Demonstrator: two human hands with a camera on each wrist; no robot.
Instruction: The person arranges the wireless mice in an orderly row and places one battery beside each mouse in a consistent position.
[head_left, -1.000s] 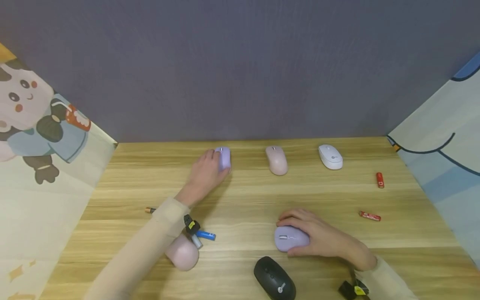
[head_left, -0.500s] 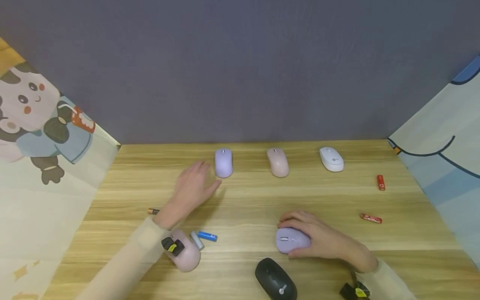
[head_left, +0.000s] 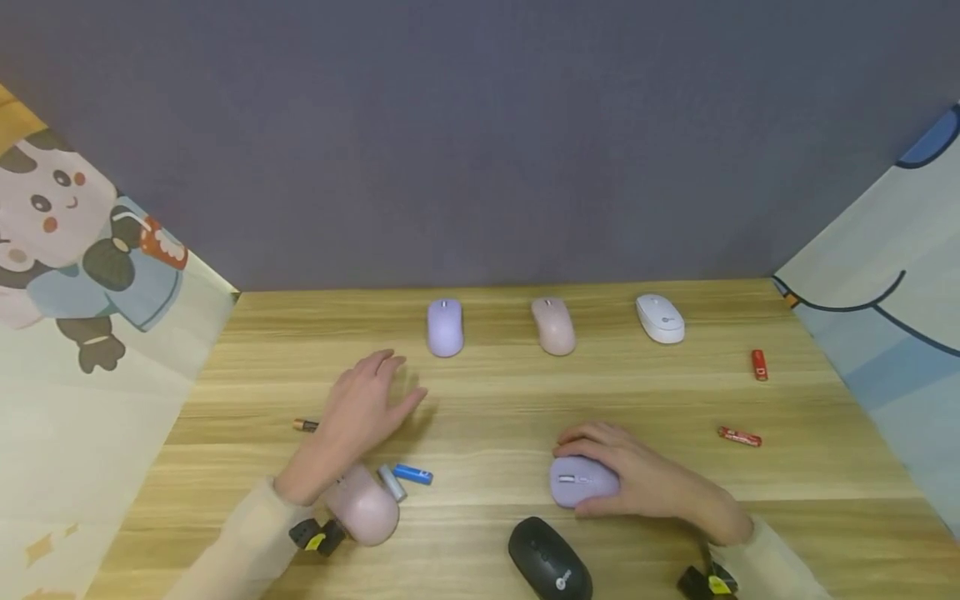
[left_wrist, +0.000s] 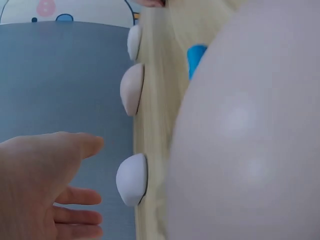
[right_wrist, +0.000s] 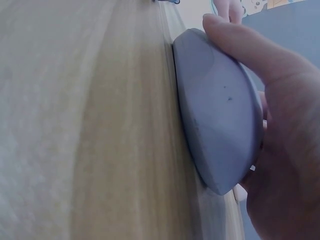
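Observation:
My right hand grips a purple computer mouse by its sides on the wooden table; in the right wrist view the thumb lies along the side of that mouse. My left hand is over the table with its fingers spread and nothing in them. Just beyond it, at the back, stands another purple mouse. Below the left wrist sits a pink mouse, partly covered by the wrist; it looms large in the left wrist view. Beside it lie a silver battery and a blue battery.
Along the back are a second pink mouse and a white mouse. A black mouse lies at the front. Two red batteries are at the right. A dark battery with a copper end shows beside the left wrist. A grey panel bounds the back.
My left hand has let go of the purple mouse at the back and drawn back toward the front left. The right hand keeps its grip in the same place.

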